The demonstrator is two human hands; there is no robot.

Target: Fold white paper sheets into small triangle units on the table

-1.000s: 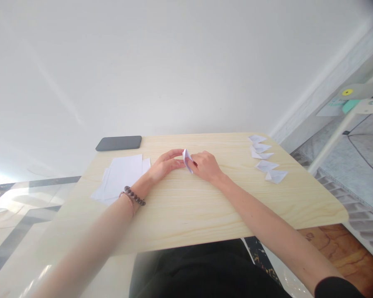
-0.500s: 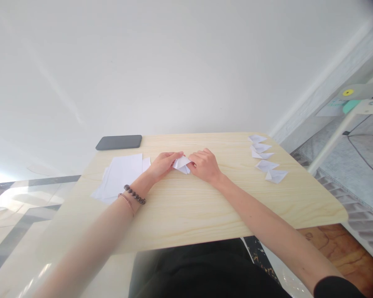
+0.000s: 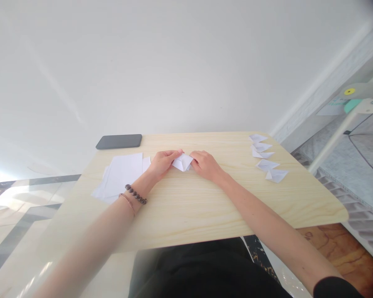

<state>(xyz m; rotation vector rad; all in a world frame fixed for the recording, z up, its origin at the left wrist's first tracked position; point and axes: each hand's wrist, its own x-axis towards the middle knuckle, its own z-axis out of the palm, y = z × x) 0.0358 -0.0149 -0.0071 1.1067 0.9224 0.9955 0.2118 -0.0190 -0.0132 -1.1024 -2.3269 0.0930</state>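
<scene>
A small piece of folded white paper (image 3: 182,162) is held between my two hands, just above the middle of the table. My left hand (image 3: 162,164) pinches its left side, thumb on top. On the right side, my right hand (image 3: 205,164) grips the paper's corner with curled fingers. Creases and layered flaps show on the side facing me. The fingers under the paper are hidden.
White paper sheets (image 3: 124,176) lie in a loose stack on the left. A dark phone (image 3: 119,141) rests at the back left edge. Several folded paper pieces (image 3: 277,176) form a column on the right of the wooden table (image 3: 186,215). A wall (image 3: 180,66) rises behind.
The folded paper has turned a little in my hands, and its flaps sit closer together. My right hand's fingers have shifted and curled lower around its corner. The left hand is nearly still.
</scene>
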